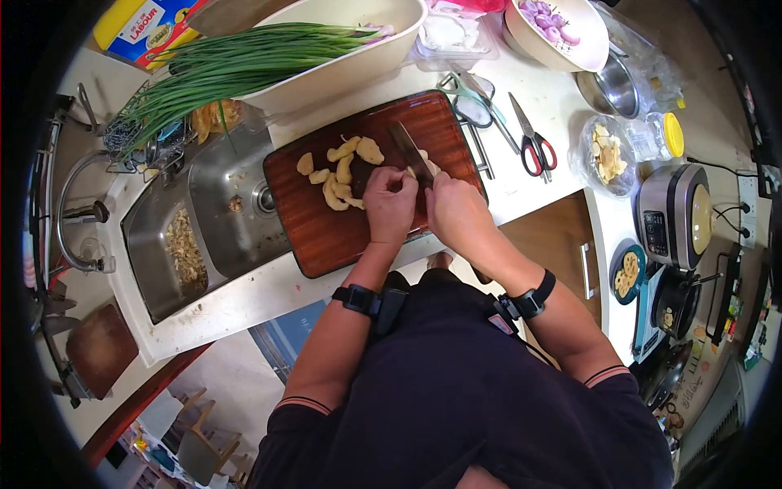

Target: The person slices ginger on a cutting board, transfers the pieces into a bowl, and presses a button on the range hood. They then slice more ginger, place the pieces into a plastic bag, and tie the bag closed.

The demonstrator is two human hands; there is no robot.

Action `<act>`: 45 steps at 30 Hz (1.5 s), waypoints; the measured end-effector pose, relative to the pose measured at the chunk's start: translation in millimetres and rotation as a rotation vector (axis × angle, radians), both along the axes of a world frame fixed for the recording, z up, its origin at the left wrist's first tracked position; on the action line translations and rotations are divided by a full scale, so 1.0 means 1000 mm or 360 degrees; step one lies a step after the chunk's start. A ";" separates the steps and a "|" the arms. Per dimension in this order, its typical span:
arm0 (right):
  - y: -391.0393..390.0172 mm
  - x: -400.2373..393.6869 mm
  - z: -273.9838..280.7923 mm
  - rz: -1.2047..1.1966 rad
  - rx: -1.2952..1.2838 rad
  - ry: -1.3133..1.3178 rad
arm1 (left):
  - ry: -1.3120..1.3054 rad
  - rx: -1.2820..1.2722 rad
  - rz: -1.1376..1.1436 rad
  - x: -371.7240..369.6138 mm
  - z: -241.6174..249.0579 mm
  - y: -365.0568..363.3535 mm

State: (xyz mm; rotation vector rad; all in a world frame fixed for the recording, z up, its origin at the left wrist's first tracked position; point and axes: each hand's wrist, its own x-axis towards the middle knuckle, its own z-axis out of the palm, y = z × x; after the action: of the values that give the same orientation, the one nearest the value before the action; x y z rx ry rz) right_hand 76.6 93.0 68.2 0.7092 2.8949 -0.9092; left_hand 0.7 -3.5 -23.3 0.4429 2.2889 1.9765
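Observation:
A brown wooden cutting board (309, 232) lies beside the sink on the counter. Over its middle, my right hand (456, 208) is closed round the handle of a knife (410, 151), whose blade points up and to the left. Against the blade's left side, my left hand (391, 202) has its fingers pinched together at a small pale piece, mostly hidden by the fingertips. Peeled pale-yellow ginger-like pieces (344, 169) lie on the board left of the knife. A few more pale bits show just right of the blade.
The metal sink (236, 179) on the left holds peelings. Behind the board stands a cream basin (350, 61) with green onions (236, 69). Scissors (533, 147), a bowl of pale slices (607, 155) and a rice cooker (672, 216) are on the right.

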 end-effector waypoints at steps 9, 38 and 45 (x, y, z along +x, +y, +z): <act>0.008 -0.005 -0.017 0.0038 0.0004 -0.0018 | -0.0050 -0.0064 -0.0031 0.003 0.007 0.003; 0.040 0.013 0.015 -0.0353 -0.1157 -0.0154 | -0.2362 0.1861 -0.0477 -0.010 0.056 -0.028; 0.049 0.020 0.008 -0.0328 -0.1373 -0.0241 | -0.2384 0.2139 -0.0959 -0.010 0.044 -0.023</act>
State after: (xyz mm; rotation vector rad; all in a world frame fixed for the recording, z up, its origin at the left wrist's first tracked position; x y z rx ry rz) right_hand 97.0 141.7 75.9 0.9029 1.9911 -1.8284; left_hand -9.1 -26.2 20.8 -0.2775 -0.1149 1.9188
